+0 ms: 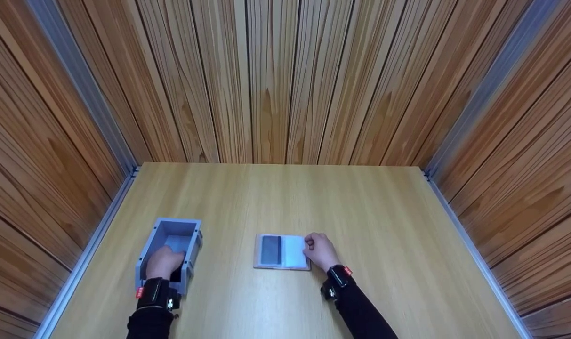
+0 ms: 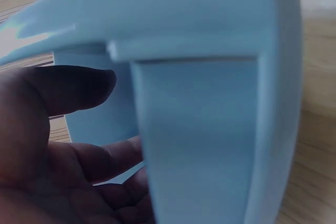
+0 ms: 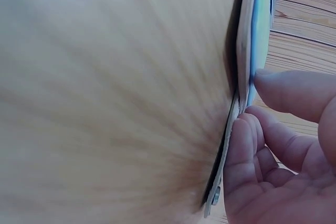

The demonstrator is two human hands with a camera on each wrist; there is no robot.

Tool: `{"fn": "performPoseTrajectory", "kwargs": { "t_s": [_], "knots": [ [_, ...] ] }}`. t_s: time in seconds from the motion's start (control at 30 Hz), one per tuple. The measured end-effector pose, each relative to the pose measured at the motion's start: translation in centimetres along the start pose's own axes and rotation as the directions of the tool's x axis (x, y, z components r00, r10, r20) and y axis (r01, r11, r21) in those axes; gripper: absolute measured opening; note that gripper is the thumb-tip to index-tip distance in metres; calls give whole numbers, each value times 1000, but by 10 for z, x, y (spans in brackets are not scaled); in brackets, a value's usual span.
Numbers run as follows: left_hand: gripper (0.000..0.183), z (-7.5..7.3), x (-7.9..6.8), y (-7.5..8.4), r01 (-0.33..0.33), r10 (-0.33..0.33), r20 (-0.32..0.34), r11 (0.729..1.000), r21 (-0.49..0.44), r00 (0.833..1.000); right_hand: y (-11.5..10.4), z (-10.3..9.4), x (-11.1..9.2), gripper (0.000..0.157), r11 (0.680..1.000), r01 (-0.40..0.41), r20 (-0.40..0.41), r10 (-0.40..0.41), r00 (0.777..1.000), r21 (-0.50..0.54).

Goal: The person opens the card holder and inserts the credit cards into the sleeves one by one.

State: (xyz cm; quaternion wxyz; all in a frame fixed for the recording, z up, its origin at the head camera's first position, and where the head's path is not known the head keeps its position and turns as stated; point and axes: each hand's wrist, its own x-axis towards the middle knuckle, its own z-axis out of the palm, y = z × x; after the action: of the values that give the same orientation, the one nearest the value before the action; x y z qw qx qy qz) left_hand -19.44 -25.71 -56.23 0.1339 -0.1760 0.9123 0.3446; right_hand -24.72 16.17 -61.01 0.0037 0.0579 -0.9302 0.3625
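My left hand (image 1: 164, 262) reaches down inside a grey-blue plastic bin (image 1: 195, 249) on the left of the table. In the left wrist view its thumb (image 2: 79, 88) stands straight and apart from the fingers, whose tips the bin wall (image 2: 199, 129) hides. At the table's middle a small card holder (image 1: 270, 250) lies spread flat, with clear bluish sleeves inside. My right hand (image 1: 320, 252) pinches its right edge. Seen from the right wrist, the thumb (image 3: 294, 93) presses the sleeves' edge, and the fingers touch a cover flap (image 3: 223, 156) with a metal snap.
The light wooden tabletop (image 1: 285, 197) is bounded by metal rails (image 1: 473, 256) at both sides. Plank-patterned walls (image 1: 276, 84) rise at the back, left and right. The bin's high sides surround the left hand.
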Motion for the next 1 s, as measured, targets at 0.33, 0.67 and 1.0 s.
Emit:
{"fn": "performPoseTrajectory", "kwargs": {
  "t_s": [0.33, 0.67, 1.0],
  "knots": [
    [37, 0, 1, -1, -28, 28, -12, 998, 48, 1000, 2, 1, 0, 18, 999, 48, -20, -48, 999, -20],
    [27, 0, -1, 1, -32, 32, 0, 999, 22, 999, 0, 1, 0, 19, 1000, 15, 3, -15, 1000, -10],
    [23, 0, -1, 3, 5, -5, 8, 1000, 13, 1000, 2, 2, 1, 19, 1000, 11, 0, -11, 1000, -6]
  ]
}}
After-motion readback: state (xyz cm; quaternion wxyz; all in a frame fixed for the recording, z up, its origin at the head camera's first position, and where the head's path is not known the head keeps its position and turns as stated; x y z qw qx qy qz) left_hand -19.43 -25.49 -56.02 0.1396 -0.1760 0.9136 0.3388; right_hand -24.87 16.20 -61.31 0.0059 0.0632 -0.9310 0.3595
